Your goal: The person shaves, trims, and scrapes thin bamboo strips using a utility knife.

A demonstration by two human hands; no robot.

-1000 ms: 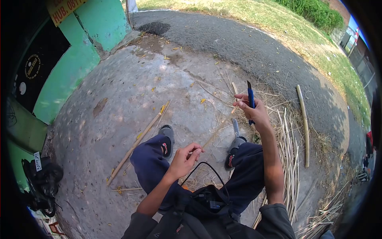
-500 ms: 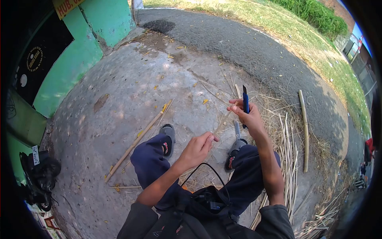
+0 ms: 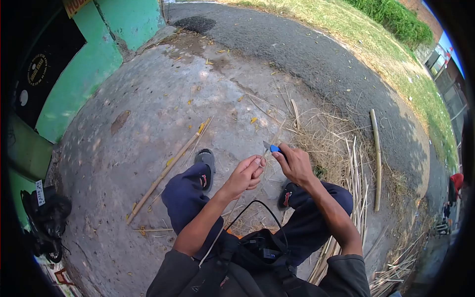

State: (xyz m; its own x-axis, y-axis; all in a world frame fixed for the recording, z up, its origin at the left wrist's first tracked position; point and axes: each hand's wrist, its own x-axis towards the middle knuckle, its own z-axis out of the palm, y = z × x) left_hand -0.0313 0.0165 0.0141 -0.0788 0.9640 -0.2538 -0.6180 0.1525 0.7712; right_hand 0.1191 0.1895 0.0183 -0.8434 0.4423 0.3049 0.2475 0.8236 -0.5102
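Observation:
A thin bamboo strip [image 3: 216,241] is pinched in my left hand [image 3: 244,176]; one end runs down toward my lap, and the other rises past the fingers. Closed around a blue utility knife [image 3: 275,148], my right hand [image 3: 297,166] is just right of my left hand. The knife's dark blade points left, close to the upper part of the strip. Whether the blade touches the strip is too small to tell.
Split bamboo strips [image 3: 357,188] and shavings [image 3: 324,131] lie to the right, beside a bamboo pole [image 3: 376,161]. Another pole [image 3: 166,173] lies left of my feet. A green wall [image 3: 74,94] and a motorcycle [image 3: 44,222] are at the left; a person [image 3: 452,193] is far right.
My right hand has come down and left toward my left hand, and the knife has tilted from upright to pointing left. The strip's lower end now shows by my lap.

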